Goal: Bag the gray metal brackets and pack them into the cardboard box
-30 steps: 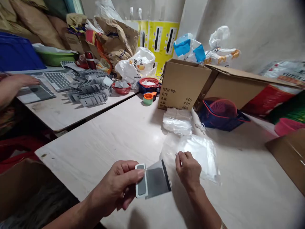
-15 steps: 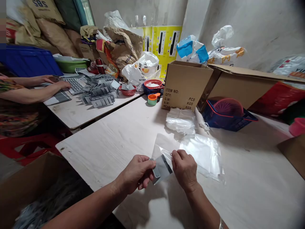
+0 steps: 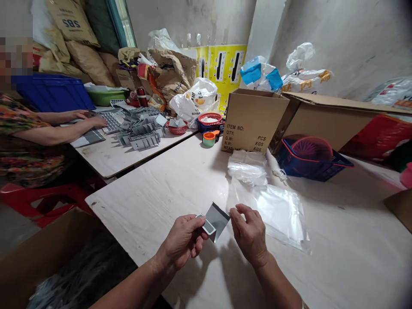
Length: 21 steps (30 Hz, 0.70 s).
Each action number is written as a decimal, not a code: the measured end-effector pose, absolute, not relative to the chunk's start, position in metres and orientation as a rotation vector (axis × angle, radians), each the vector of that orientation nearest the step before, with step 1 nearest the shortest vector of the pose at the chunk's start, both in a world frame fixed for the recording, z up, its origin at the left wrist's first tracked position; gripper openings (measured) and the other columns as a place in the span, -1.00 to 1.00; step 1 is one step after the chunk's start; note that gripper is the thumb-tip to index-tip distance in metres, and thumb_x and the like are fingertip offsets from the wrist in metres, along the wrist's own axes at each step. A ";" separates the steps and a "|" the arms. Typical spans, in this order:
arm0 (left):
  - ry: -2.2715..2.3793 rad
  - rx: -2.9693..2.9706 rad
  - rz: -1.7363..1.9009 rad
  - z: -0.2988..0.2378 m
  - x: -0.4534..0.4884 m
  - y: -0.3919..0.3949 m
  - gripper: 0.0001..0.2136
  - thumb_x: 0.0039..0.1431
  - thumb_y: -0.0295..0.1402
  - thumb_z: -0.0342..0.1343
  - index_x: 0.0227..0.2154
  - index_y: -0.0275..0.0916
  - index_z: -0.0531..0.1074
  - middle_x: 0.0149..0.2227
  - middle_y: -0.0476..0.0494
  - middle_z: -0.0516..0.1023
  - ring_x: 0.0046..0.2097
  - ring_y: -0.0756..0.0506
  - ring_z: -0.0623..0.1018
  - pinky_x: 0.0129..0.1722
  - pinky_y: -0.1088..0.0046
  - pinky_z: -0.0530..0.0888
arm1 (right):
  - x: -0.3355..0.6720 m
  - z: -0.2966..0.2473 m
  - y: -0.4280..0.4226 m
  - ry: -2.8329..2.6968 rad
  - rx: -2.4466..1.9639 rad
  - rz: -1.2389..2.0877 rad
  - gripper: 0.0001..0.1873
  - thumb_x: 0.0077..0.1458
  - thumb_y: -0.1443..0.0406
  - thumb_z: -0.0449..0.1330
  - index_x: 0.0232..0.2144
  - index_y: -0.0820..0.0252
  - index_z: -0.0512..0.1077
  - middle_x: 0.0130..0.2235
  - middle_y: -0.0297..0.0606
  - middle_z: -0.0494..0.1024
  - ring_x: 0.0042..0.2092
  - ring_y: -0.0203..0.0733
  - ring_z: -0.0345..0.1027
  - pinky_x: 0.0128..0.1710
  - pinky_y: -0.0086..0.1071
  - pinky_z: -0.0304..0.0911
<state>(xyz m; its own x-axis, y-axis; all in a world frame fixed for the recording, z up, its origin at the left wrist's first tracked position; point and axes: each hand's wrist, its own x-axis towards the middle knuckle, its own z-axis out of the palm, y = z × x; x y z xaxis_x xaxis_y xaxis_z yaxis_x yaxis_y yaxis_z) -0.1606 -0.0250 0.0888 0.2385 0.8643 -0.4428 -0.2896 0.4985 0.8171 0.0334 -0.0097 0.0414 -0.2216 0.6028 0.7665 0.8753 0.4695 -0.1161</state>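
My left hand (image 3: 183,240) pinches a small grey card with a white-framed piece (image 3: 215,221) and holds it just above the pale table (image 3: 154,189). My right hand (image 3: 249,234) is closed in a pinch at the card's right corner, fingers curled. Both hands are near the table's front edge. Just to the right of my right hand, flat clear plastic bags (image 3: 277,210) lie on the table. I cannot make out any clear sleeve around the card.
A folded stack of clear bags (image 3: 247,165) lies before a printed cardboard box (image 3: 254,122). A blue basket (image 3: 313,165) sits to the right, and an orange-green tape roll (image 3: 209,138) to the left. An open carton (image 3: 41,257) stands at lower left. A co-worker's hands (image 3: 93,120) handle grey parts (image 3: 141,133) on the left table.
The clear bag seen over the card half a second ago no longer shows. The card is turned and raised a little. My view has shifted left.
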 end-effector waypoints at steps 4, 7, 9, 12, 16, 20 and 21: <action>1.044 0.703 0.894 0.082 -0.160 -0.027 -0.69 -0.04 -0.17 0.16 -0.61 -0.35 0.34 -0.65 0.00 0.41 -0.76 0.15 0.26 -0.84 0.68 0.08 | 0.041 0.041 -0.005 -1.866 -1.358 -0.437 -0.84 0.15 0.36 0.06 -0.23 0.20 0.41 -0.16 -0.11 0.40 -0.20 -0.19 0.29 -0.22 -0.32 0.17; 1.065 0.717 0.887 0.076 -0.162 -0.027 -0.68 -0.04 -0.15 0.17 -0.61 -0.34 0.33 -0.65 0.01 0.41 -0.77 0.15 0.26 -0.84 0.69 0.07 | 0.060 0.047 -0.001 -1.783 -1.415 -0.462 -0.83 0.14 0.34 0.08 -0.21 0.23 0.41 -0.19 -0.11 0.41 -0.20 -0.17 0.30 -0.22 -0.32 0.22; 1.061 0.719 0.885 0.072 -0.163 -0.027 -0.68 -0.05 -0.14 0.18 -0.58 -0.33 0.33 -0.64 0.02 0.41 -0.76 0.15 0.26 -0.84 0.70 0.07 | 0.078 0.055 0.001 -1.707 -1.358 -0.458 -0.83 0.13 0.35 0.09 -0.21 0.19 0.41 -0.24 -0.19 0.40 -0.27 -0.25 0.32 -0.29 -0.41 0.24; 1.052 0.717 0.880 0.069 -0.162 -0.026 -0.67 -0.05 -0.13 0.19 -0.57 -0.32 0.32 -0.65 0.04 0.40 -0.76 0.15 0.25 -0.84 0.70 0.08 | 0.115 0.063 0.006 -1.462 -1.362 -0.579 -0.74 0.08 0.30 0.15 -0.13 0.14 0.39 -0.12 -0.15 0.36 -0.16 -0.18 0.32 -0.20 -0.35 0.26; 1.030 0.729 0.850 0.070 -0.157 -0.025 -0.68 -0.03 -0.14 0.19 -0.60 -0.31 0.31 -0.68 0.06 0.38 -0.77 0.18 0.20 -0.83 0.71 0.06 | 0.170 0.046 0.017 -1.211 -1.800 -0.502 -0.32 0.01 0.02 0.12 0.08 0.33 0.23 0.10 0.10 0.22 0.11 0.15 0.08 0.04 0.00 0.05; 1.006 0.754 0.824 0.073 -0.151 -0.026 -0.68 0.00 -0.14 0.18 -0.61 -0.31 0.32 -0.73 0.07 0.35 -0.78 0.17 0.18 -0.83 0.71 0.04 | 0.196 0.011 0.023 -1.332 -2.138 0.113 -0.35 0.02 -0.09 0.02 -0.08 0.35 0.38 -0.11 0.06 0.44 -0.01 0.10 0.23 0.01 -0.09 0.09; 1.005 0.757 0.822 0.073 -0.150 -0.027 -0.67 0.00 -0.14 0.18 -0.61 -0.31 0.32 -0.74 0.07 0.34 -0.78 0.17 0.17 -0.83 0.71 0.04 | 0.195 0.005 0.023 -1.356 -2.138 0.143 -0.39 0.00 -0.07 0.05 -0.11 0.31 0.40 -0.11 0.03 0.44 0.01 0.10 0.21 0.02 -0.10 0.06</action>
